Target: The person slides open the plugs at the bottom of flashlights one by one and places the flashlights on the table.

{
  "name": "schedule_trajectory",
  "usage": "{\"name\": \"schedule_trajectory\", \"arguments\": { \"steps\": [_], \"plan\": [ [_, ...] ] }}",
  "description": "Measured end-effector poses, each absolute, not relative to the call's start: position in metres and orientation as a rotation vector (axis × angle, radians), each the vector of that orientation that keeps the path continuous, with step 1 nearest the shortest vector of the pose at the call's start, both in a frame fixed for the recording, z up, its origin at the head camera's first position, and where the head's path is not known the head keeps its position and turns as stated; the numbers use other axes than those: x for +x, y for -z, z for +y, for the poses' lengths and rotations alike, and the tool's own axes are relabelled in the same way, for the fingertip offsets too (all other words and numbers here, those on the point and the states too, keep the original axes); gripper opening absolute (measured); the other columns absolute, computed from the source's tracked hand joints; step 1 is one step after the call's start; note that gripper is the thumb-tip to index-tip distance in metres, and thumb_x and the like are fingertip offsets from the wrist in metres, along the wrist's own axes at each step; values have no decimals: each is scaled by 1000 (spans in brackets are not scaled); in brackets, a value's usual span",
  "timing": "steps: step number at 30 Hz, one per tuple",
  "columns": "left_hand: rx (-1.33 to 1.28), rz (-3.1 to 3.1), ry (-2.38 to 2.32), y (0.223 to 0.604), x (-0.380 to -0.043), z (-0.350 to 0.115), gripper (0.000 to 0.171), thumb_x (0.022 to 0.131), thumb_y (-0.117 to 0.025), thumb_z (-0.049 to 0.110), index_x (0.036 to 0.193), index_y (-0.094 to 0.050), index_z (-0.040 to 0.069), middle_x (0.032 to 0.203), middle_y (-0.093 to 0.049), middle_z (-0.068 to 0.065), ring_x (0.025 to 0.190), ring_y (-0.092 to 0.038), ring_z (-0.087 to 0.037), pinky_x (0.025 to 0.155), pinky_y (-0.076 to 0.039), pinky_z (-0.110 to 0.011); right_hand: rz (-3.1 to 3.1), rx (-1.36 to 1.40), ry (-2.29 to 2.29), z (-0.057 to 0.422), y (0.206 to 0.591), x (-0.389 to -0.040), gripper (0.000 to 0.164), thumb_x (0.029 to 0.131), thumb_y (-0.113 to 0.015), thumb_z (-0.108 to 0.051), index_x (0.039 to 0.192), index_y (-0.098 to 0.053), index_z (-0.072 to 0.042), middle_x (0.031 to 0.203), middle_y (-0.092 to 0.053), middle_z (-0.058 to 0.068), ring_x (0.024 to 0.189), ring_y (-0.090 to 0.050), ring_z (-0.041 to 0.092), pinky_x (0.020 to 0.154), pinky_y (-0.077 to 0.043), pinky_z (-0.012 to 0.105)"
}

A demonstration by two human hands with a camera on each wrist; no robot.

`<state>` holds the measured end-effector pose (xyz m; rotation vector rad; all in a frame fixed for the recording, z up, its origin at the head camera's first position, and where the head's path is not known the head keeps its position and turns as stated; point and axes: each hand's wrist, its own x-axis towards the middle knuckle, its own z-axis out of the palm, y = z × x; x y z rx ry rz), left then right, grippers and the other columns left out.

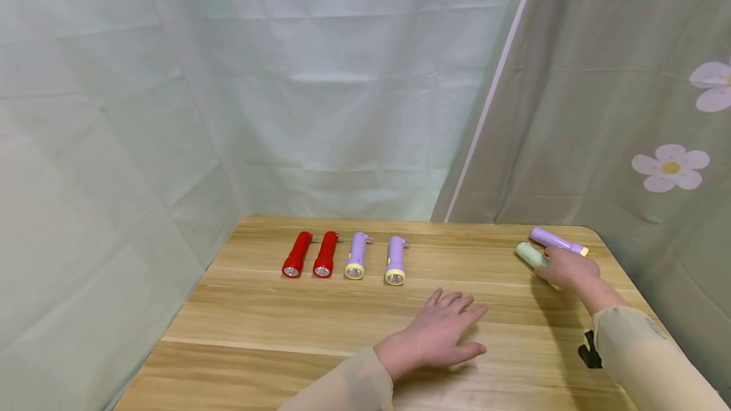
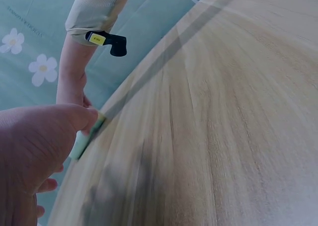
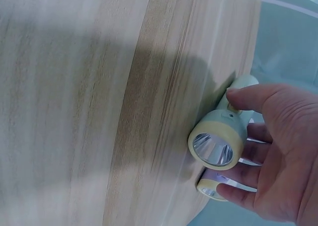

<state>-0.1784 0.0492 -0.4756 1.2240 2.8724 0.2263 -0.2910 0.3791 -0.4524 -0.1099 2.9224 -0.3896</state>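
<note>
My right hand [image 1: 569,269] is at the right end of the table and grips a pale green flashlight [image 1: 530,254]. In the right wrist view, the thumb lies on top of the green flashlight's body [image 3: 233,119], and the other fingers pass along its far side. Close behind it lies a purple flashlight [image 1: 551,239] with a yellow head. Its head [image 3: 211,189] shows beside my fingers in the right wrist view. My left hand [image 1: 442,335] is over the front middle of the table, fingers spread, palm down, holding nothing.
On the table [image 1: 257,322], left of centre, several flashlights lie in a row, lens ends toward me: a red flashlight [image 1: 298,254], another red flashlight [image 1: 326,254], a purple flashlight [image 1: 356,255] and another purple flashlight [image 1: 396,260]. Curtains [image 1: 354,94] hang behind and beside the table.
</note>
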Motion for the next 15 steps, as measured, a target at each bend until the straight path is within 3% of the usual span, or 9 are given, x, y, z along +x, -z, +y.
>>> {"name": "schedule_trajectory", "arguments": {
  "steps": [10,15],
  "plan": [
    [1206,2868,-230,478,-176,46,71,101,-45,65,160,-33,30,160,-39,2,149,-32,-22,119,-24,-53,2882,-72,376,375,449,-293,41,87,-69,-30,111,-60,3,93,-59,19,79,-54,33,65,-45,52],
    [1202,2864,-237,478,-176,45,71,100,-45,66,161,-33,30,160,-39,3,148,-33,-22,119,-24,-54,2836,-5,376,371,444,-293,45,89,-69,-33,114,-61,5,99,-62,22,84,-55,37,69,-45,56]
  ]
}}
